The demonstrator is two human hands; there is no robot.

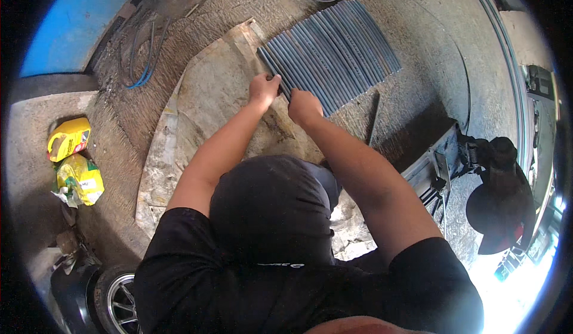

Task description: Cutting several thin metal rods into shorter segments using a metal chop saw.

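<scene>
On the concrete floor ahead of me, a row of many grey metal rods [334, 56] lies side by side, slanting from upper left to lower right. My left hand [264, 90] is closed at the row's left edge, with thumb and fingers at the outermost rod. Just to its right, my right hand [305, 106] is closed around the near ends of rods on the same side. Fingers hide the exact grip, and how many rods are held cannot be seen. Under my hands and left of the row spreads a stained, creased sheet [209, 74].
A loose dark rod [374, 119] lies right of my right forearm. A chop saw [500, 185] with a metal base stands farther right. At left are a yellow jug [68, 138], a yellow bag [82, 180], a blue hose [143, 77] and a wheel [122, 301].
</scene>
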